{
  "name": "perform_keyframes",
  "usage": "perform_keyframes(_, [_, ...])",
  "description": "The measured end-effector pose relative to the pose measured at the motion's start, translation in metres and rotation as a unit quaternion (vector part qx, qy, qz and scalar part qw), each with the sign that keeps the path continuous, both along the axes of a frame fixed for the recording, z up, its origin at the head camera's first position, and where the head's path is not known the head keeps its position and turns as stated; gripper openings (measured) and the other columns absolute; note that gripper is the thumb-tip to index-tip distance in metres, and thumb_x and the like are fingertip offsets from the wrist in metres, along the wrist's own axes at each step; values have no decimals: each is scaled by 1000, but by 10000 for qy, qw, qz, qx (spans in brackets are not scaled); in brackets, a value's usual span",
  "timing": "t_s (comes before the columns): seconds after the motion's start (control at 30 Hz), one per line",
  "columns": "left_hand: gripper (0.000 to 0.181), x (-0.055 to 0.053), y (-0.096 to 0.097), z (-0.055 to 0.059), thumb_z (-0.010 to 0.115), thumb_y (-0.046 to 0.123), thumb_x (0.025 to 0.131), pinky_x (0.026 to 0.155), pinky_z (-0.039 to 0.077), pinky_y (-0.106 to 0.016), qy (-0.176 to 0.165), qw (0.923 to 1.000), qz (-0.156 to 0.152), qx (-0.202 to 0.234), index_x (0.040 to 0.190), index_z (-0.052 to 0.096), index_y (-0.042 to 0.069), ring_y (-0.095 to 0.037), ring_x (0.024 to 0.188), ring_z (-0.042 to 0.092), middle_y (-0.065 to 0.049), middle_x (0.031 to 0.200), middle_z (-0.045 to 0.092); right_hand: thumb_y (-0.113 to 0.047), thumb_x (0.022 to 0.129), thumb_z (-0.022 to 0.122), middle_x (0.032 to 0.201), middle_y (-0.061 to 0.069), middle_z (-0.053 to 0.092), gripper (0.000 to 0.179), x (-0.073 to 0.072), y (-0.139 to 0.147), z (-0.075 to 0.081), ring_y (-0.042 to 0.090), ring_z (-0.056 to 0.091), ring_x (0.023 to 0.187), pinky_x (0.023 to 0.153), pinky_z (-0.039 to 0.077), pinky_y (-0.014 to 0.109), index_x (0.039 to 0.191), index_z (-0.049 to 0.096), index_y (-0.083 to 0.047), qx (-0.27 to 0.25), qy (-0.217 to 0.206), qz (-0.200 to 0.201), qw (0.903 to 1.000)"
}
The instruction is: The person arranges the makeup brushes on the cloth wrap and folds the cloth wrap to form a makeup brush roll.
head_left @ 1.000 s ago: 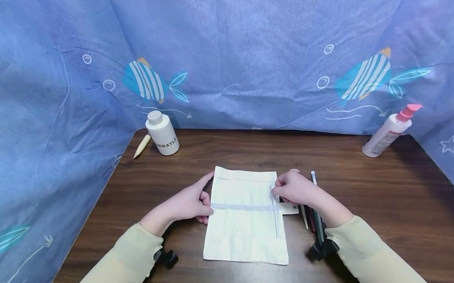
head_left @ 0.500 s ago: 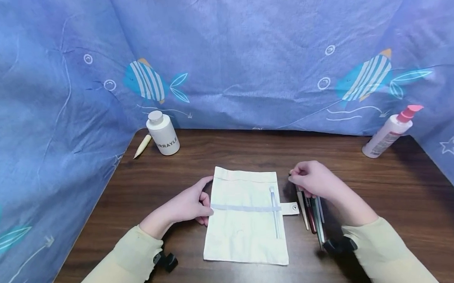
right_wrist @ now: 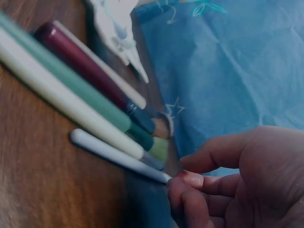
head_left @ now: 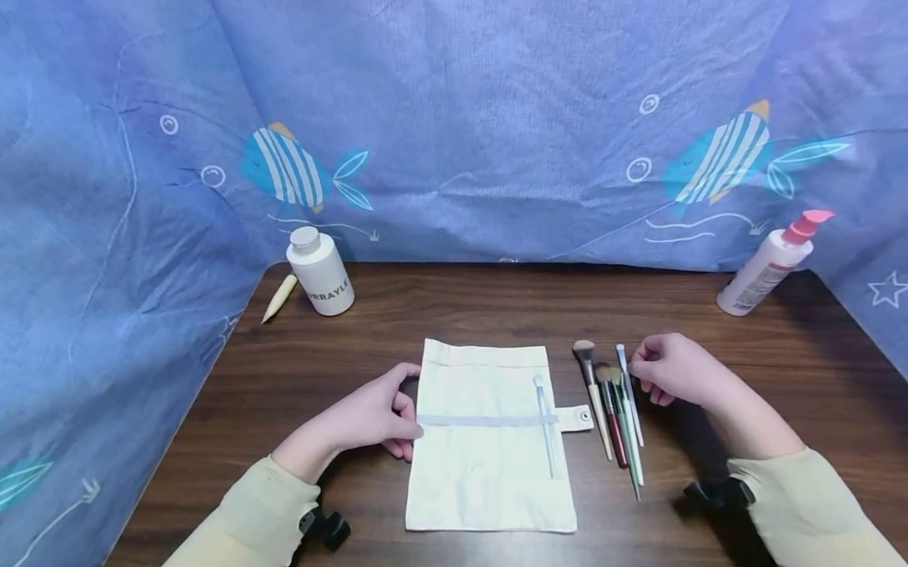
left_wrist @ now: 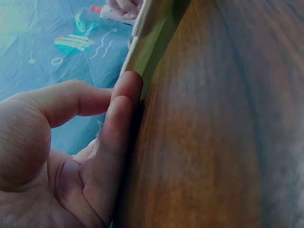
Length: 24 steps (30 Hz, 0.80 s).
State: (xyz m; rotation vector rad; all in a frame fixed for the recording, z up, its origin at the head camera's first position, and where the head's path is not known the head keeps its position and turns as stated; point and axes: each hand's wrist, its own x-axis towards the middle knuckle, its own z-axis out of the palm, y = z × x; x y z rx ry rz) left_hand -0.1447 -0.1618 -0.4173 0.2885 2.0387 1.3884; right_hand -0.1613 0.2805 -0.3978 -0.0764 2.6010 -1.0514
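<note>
A cream cloth brush roll [head_left: 491, 482] lies unfolded before me, with one slim makeup brush [head_left: 548, 443] tucked under its grey elastic band. My left hand [head_left: 364, 416] pinches the roll's left edge; the left wrist view shows that cloth edge [left_wrist: 135, 52] raised between thumb and finger. To the right of the roll, several makeup brushes [head_left: 615, 420] lie side by side, bristles away from me. My right hand [head_left: 678, 367] is at their right side, its fingertips pinching the far end of the short white makeup brush [right_wrist: 114, 154]. That end is hidden by the fingers.
At the back left stand a white bottle [head_left: 321, 276] and, beside it, a lying cream pointed object [head_left: 279, 298]. A pump bottle [head_left: 765, 273] with a pink top is at the back right. A blue fish-print cloth [head_left: 479, 132] hangs behind the wooden table [head_left: 455, 304].
My right hand has moved from the brush in the roll to the loose brushes, then to their right side. The left hand stays at the roll's edge.
</note>
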Motion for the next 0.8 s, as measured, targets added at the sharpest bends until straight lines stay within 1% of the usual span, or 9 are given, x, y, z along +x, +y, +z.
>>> perform_keyframes(0.07, [85, 0, 0, -2, 75, -1, 86, 59, 63, -39, -93, 10000, -24, 22, 154, 24, 5, -28, 64, 73, -13, 77, 65, -8, 93, 58, 67, 6, 62, 10, 0, 0, -5, 17, 63, 55, 49, 58, 33, 86, 59, 0, 25, -41, -41, 10000])
perform_keyframes(0.13, [84, -1, -1, -3, 75, -1, 86, 59, 63, -38, -98, 9999, -21, 26, 153, 25, 6, -28, 64, 73, -13, 77, 66, -8, 92, 58, 66, 6, 62, 9, 0, -1, -8, 17, 63, 55, 49, 58, 33, 86, 59, -1, 84, -37, -70, 9999])
perform_keyframes(0.27, [80, -2, -2, -6, 75, 0, 87, 59, 63, -38, -96, 9999, -27, 48, 151, 27, 6, -29, 64, 73, -14, 77, 66, -10, 91, 59, 65, 6, 61, 9, 0, -2, -9, 16, 63, 53, 49, 58, 33, 87, 59, -1, 271, -9, -95, 9996])
perform_keyframes(0.33, [79, -1, -2, -7, 75, 0, 87, 58, 63, -38, -110, 9999, -40, 63, 150, 28, 6, -29, 64, 73, -14, 77, 66, -11, 91, 59, 65, 7, 61, 11, 0, -3, -9, 16, 63, 53, 50, 58, 33, 88, 60, 0, 434, -25, -101, 9990])
perform_keyframes(0.43, [78, -2, -2, -7, 75, -1, 87, 58, 63, -38, -121, 9999, -51, 63, 149, 29, 6, -29, 64, 73, -14, 77, 66, -15, 92, 61, 65, 7, 62, 15, -2, -3, -9, 15, 63, 52, 51, 58, 33, 90, 61, 0, 834, 18, -69, 9965])
perform_keyframes(0.5, [76, -3, -2, -6, 75, -1, 87, 58, 63, -38, -98, 9999, -51, 71, 148, 30, 5, -29, 64, 73, -14, 77, 66, -18, 93, 61, 64, 5, 63, 17, -3, -2, -9, 14, 64, 52, 53, 56, 33, 91, 62, -1, 1174, 104, -22, 9930])
perform_keyframes(0.57, [75, -4, -2, -5, 74, -1, 87, 58, 63, -38, -75, 9999, -60, 68, 148, 30, 5, -29, 64, 73, -14, 77, 65, -21, 94, 62, 61, 3, 63, 19, -5, -1, -7, 14, 63, 52, 54, 51, 33, 92, 63, -2, 1555, 197, 24, 9876])
perform_keyframes(0.7, [75, -3, -2, -5, 74, -1, 87, 58, 62, -37, -66, 9999, -113, 67, 148, 30, 5, -29, 65, 73, -13, 76, 65, -25, 96, 61, 58, 1, 61, 22, -4, -1, -5, 16, 60, 53, 53, 43, 34, 92, 65, -3, 2090, 163, 50, 9778])
perform_keyframes(0.8, [76, -3, -3, -5, 74, 0, 88, 58, 63, -37, -42, 9999, -113, 75, 149, 30, 6, -30, 65, 73, -14, 76, 65, -27, 95, 60, 56, 1, 60, 26, -5, -2, -4, 18, 58, 53, 51, 41, 34, 80, 64, -6, 2313, 178, 17, 9727])
